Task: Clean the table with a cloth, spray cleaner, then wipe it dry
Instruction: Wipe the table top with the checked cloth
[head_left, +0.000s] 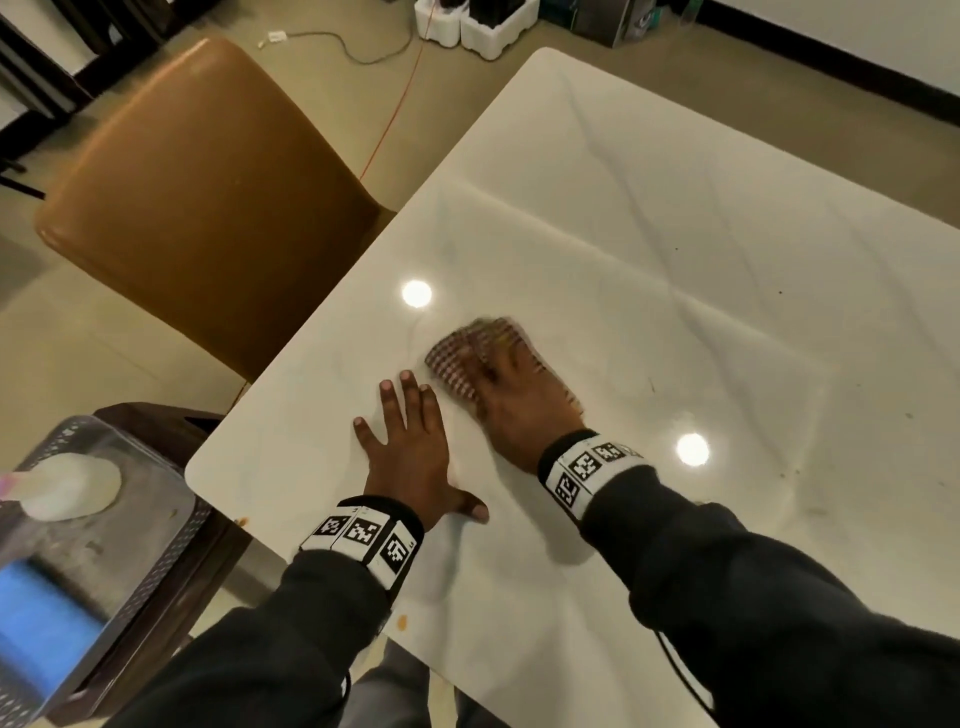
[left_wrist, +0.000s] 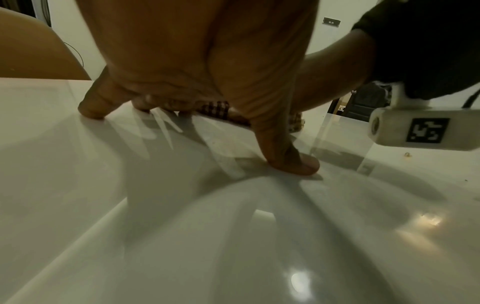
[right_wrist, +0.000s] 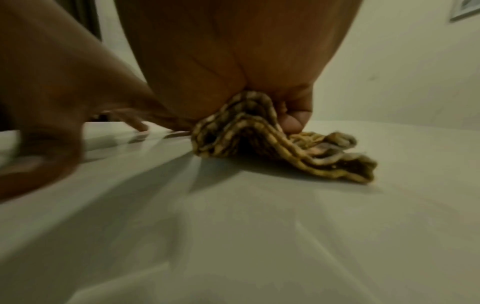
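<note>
A brown-and-cream checked cloth (head_left: 457, 364) lies on the glossy white table (head_left: 675, 234). My right hand (head_left: 519, 410) lies on top of it and presses it down. In the right wrist view the cloth (right_wrist: 259, 144) bunches up into the palm of my right hand (right_wrist: 233, 51), with a curled fingertip (right_wrist: 293, 123) against it. My left hand (head_left: 410, 457) rests flat on the table just left of the cloth, fingers spread, holding nothing. The left wrist view shows my left hand (left_wrist: 207, 61) propped on its fingertips, with the cloth (left_wrist: 215, 109) behind it.
A tan leather chair (head_left: 208, 197) stands at the table's far left side. To my left a grey basket (head_left: 156, 561) holds a white bottle-like thing (head_left: 67, 493) and something blue (head_left: 41, 613). Small dark specks (head_left: 784, 475) dot the table at the right. An orange cable (head_left: 395, 114) runs over the floor.
</note>
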